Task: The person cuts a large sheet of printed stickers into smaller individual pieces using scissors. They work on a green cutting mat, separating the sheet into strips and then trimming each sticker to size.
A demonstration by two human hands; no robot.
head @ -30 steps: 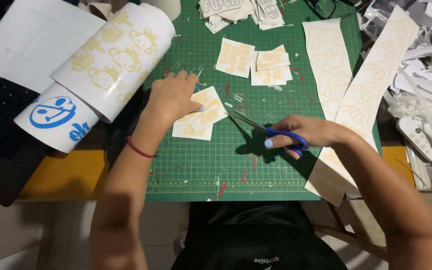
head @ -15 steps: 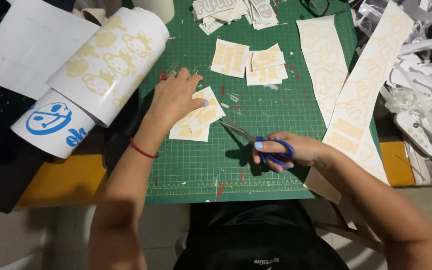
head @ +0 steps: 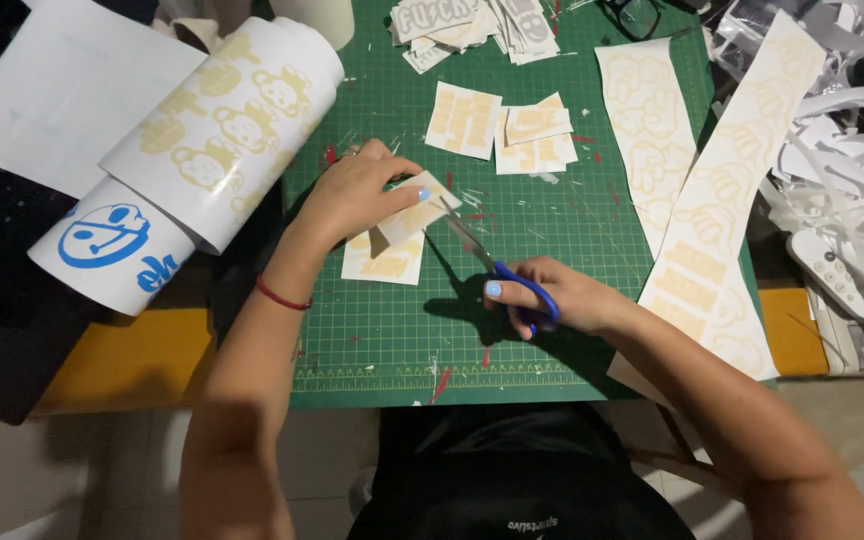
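**Cutting a sticker piece with scissors over the mat**

Pinching a small sticker sheet (head: 414, 212) in the left hand (head: 352, 195): thumb and fingers closed on its upper edge, lifting that end off the green cutting mat (head: 372, 330) so the blades can get under it. The lower part of the sheet lies on the mat, just beside the wrist.

Right hand (head: 552, 298) is closed through the blue handles of the scissors (head: 497, 270); blades point up-left and meet the sheet's right edge. How far apart the blades are, I cannot tell: too thin at this size.

Layout reads as a workflow:
- cut pieces (head: 502, 130) stacked at the mat's top, out of the cutting zone
- long uncut strips (head: 712, 200) on the right, near the scissor hand
- vinyl roll (head: 202, 140) with cream figures on the left, partly unrolled, overlapping the mat edge
- white offcuts (head: 852, 160) heaped far right, with a white remote (head: 832, 272) near them

A red band sits on the left wrist.
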